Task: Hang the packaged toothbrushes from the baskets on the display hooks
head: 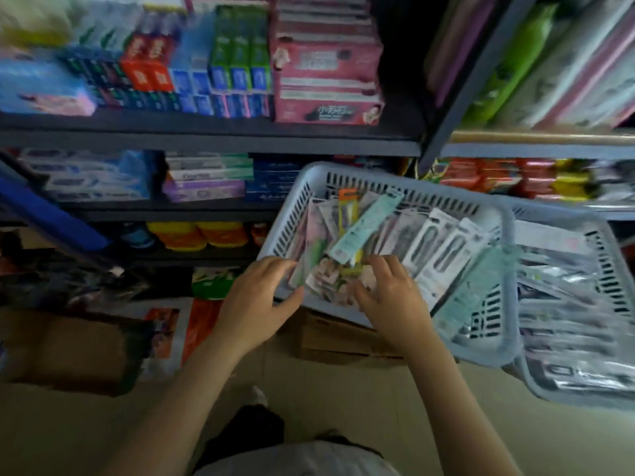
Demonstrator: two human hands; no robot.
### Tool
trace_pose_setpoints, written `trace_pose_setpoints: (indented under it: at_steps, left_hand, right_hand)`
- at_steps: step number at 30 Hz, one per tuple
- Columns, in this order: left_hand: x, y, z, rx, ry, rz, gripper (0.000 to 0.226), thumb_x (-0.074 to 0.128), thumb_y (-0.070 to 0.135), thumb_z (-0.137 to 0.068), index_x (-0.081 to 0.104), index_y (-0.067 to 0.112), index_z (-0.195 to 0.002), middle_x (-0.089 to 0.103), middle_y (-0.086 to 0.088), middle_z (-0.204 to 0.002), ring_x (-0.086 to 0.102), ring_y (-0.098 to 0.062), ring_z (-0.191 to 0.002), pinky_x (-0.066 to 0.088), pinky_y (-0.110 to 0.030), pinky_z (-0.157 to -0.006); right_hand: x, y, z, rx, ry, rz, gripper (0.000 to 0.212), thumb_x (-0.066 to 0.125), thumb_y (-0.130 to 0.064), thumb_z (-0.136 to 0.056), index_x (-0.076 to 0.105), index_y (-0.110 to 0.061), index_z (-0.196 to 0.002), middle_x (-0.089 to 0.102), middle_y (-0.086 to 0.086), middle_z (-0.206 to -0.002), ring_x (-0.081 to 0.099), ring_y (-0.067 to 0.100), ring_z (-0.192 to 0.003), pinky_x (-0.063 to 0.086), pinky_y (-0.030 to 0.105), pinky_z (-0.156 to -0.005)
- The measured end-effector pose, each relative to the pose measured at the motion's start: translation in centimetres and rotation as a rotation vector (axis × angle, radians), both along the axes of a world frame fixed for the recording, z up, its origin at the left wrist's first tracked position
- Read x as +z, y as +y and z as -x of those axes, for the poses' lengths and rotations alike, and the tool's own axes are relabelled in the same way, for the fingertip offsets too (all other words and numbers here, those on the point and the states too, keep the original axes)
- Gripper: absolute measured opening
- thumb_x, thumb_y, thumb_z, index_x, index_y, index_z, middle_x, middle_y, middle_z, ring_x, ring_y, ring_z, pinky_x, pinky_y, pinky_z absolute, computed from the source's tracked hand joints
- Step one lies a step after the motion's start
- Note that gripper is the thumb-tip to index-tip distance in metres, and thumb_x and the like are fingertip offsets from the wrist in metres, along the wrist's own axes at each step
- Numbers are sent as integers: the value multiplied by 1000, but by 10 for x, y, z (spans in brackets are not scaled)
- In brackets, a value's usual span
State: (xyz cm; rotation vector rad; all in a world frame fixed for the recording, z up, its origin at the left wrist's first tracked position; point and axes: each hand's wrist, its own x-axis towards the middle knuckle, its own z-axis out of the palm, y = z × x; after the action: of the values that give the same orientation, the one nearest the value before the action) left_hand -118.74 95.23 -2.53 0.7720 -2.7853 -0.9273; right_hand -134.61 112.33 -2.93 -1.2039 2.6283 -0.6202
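Observation:
A pale blue slotted basket [494, 214] in the middle right holds several packaged toothbrushes [371, 221], lying in a loose pile. A second basket [604, 393] of clear-wrapped packs stands to its right, partly under it. My left hand [257, 300] is at the first basket's near left corner, fingers over the rim on the packs and thumb under the edge. My right hand [388, 293] reaches into the basket, fingers curled on small packs at the near side. No display hooks are in view.
Dark shelves [206, 139] behind carry toothpaste boxes and pink cartons [326, 73]. Cardboard boxes [65, 348] sit on the floor at the left, another [336, 338] under the basket. A grey upright post [474, 77] divides the shelving. Pale floor lies near my feet.

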Motion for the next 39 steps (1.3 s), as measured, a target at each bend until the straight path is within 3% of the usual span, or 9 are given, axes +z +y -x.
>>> trace_pose_setpoints:
  at_steps: [4,7,14,20,22,26,30,34,39]
  left_hand:
    - [-9,-3,34,-47,-18,-12,52,55,50,-98,54,18,-139,52,4,-137,46,-15,-129,41,-31,-101]
    - [-26,-15,66,-50,-2,-53,54,55,53,-96,54,18,-137,52,3,-135,47,-14,-126,39,-28,-96]
    - [-55,-30,157,-43,38,-205,56,60,44,-97,47,16,-144,52,-2,-136,50,-18,-124,40,-28,-94]
    - [-69,-41,194,-75,-43,-253,64,66,41,-95,40,19,-149,46,-4,-145,45,-19,-132,36,-24,-95]
    - [-72,-40,197,-30,-17,-329,73,74,39,-89,37,20,-149,48,-4,-144,48,-20,-130,39,-25,-95]
    - [-66,-40,205,97,8,-533,89,86,30,-78,33,24,-149,54,9,-133,57,-11,-117,48,-27,-89]
    - [-57,-36,208,136,-79,-663,90,85,19,-80,30,25,-150,55,12,-122,55,-5,-101,41,-10,-67]
    - [-58,-31,203,220,-121,-765,82,89,25,-75,38,22,-140,60,10,-119,60,-10,-102,49,-22,-74]
    - [-65,-24,196,251,2,-883,41,84,3,-78,66,25,-107,76,14,-93,73,-7,-92,57,-20,-73]
  right_hand:
    - [-13,-2,29,-98,0,42,43,64,-30,-98,55,-8,-134,55,14,-130,52,35,-122,46,48,-97]
    - [-19,-9,47,-176,97,-27,46,65,-33,-95,54,-9,-133,54,15,-136,48,38,-132,40,56,-108]
    - [-17,-10,105,-373,58,-282,79,59,-51,-95,26,-16,-157,21,17,-164,11,38,-154,11,58,-123]
    - [-24,-24,108,-287,-8,-413,81,48,-61,-97,15,-20,-159,5,9,-169,-5,31,-156,0,54,-124]
    - [-28,-30,107,-233,-4,-392,78,47,-60,-98,21,-19,-158,15,8,-168,-3,33,-156,-1,51,-124]
    - [-34,-39,115,-160,28,-249,74,53,-57,-97,38,-9,-152,41,10,-157,22,31,-153,8,50,-125]
    - [-36,-47,125,-99,-115,-294,82,40,-64,-98,19,-13,-159,22,9,-166,7,21,-156,-3,41,-126]
    - [-39,-52,132,-30,-197,-262,80,44,-58,-100,18,-11,-159,20,14,-166,4,22,-156,0,42,-126]
    - [-52,-58,139,18,-208,-189,63,46,-49,-103,32,-13,-152,60,10,-139,44,22,-141,2,45,-124]
